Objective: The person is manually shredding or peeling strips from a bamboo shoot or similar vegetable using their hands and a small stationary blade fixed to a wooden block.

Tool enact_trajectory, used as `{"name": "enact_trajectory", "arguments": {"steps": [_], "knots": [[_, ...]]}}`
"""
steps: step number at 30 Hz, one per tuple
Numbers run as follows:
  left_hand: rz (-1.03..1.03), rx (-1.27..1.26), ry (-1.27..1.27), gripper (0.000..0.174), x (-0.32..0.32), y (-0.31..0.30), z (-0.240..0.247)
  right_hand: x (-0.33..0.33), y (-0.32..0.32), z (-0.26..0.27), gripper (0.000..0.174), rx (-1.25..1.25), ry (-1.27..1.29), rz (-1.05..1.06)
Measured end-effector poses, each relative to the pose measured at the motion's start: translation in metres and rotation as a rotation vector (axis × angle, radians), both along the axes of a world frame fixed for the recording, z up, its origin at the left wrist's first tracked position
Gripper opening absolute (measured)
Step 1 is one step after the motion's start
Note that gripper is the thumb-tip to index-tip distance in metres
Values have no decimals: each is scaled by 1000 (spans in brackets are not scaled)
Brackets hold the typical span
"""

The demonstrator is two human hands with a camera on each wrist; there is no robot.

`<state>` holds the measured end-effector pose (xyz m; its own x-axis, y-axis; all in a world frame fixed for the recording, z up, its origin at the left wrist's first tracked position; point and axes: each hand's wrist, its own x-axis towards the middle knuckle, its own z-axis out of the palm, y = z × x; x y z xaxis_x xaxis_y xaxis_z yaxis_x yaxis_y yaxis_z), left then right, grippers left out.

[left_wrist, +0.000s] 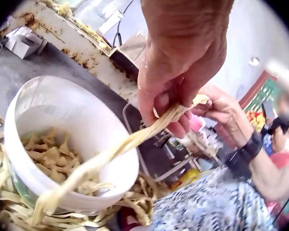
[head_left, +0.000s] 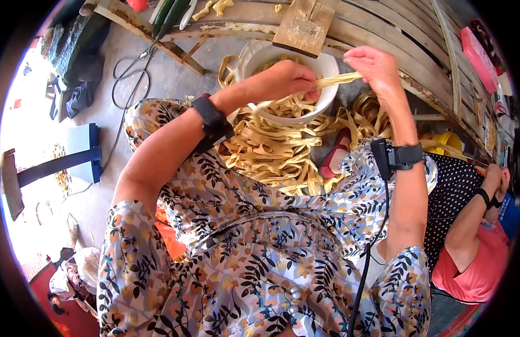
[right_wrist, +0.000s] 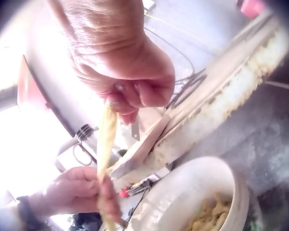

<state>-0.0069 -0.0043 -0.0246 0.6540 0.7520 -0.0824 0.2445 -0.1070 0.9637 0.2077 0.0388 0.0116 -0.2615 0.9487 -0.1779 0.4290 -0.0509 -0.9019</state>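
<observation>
A long, limp pale-yellow strip (head_left: 336,80), resembling bean-curd skin, stretches between both hands above a white bucket (head_left: 327,104). My left hand (head_left: 288,80) grips it with curled fingers; in the left wrist view the twisted tail of the strip (left_wrist: 120,147) hangs down across the bucket's opening. Its other end is pinched by the fingertips of my right hand (head_left: 378,70), held up to the right of the bucket. Small knotted yellow pieces (left_wrist: 53,156) lie inside the bucket. Many more loose strips (head_left: 271,146) are heaped on the floor around its base.
A slatted bench (head_left: 378,28) with a rusty metal edge runs behind the bucket, with a wooden board (head_left: 306,28) jutting over it. Another seated person (head_left: 473,247) is at the right. A black cable (head_left: 122,78) and a blue stool-like object (head_left: 83,151) are at the left.
</observation>
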Motion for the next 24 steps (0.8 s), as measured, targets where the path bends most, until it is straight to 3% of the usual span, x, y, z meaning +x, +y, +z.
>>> {"name": "enact_trajectory", "arguments": {"steps": [3,5,10,12,15,17,19,22,24], "knots": [[14,-313,-232,21,0,-5,44,13,5,17,12,77,44,-35],[25,-401,-332,21,-4,-3,63,16,3,22,12,-23,0,120],[-12,-93,-213,19,-30,-1,117,-20,-34,67,23,-265,236,659],[-30,-5,-153,19,-30,-2,129,-21,-40,68,27,-295,441,674],[30,25,-158,20,-31,11,87,-34,-42,57,32,-203,646,608],[234,-122,-243,25,-26,8,64,-39,-39,55,33,-180,576,484],[237,-280,-307,26,-16,0,60,-46,-36,43,33,-9,491,392],[68,-601,-611,22,-3,-4,29,-49,-30,31,33,23,452,288],[-113,-659,-750,37,0,-1,13,-49,-30,31,32,-7,407,243]]}}
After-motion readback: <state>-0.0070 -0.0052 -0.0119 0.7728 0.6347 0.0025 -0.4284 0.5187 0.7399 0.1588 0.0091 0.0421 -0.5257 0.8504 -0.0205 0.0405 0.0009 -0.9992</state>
